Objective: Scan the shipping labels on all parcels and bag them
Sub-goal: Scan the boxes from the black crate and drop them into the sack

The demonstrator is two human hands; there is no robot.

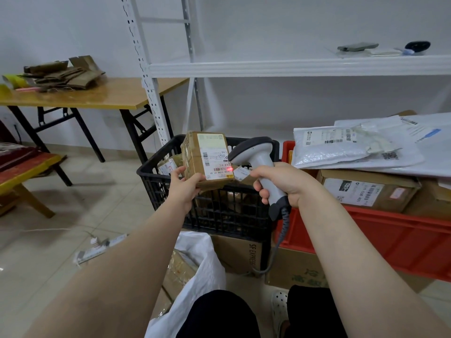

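My left hand grips a small brown cardboard parcel from below, holding it up over the black crate. Its white shipping label faces me. My right hand grips the grey handheld barcode scanner by its handle, the head pointing left at the label. A red scan spot glows at the label's lower right corner. A white woven bag stands open below, between my arms, with brown parcels inside.
A red crate at right carries cardboard boxes and white poly mailers. Cardboard boxes sit on the floor under the crates. A white metal shelf rack stands behind. A wooden table is at left; a power strip lies on the tiled floor.
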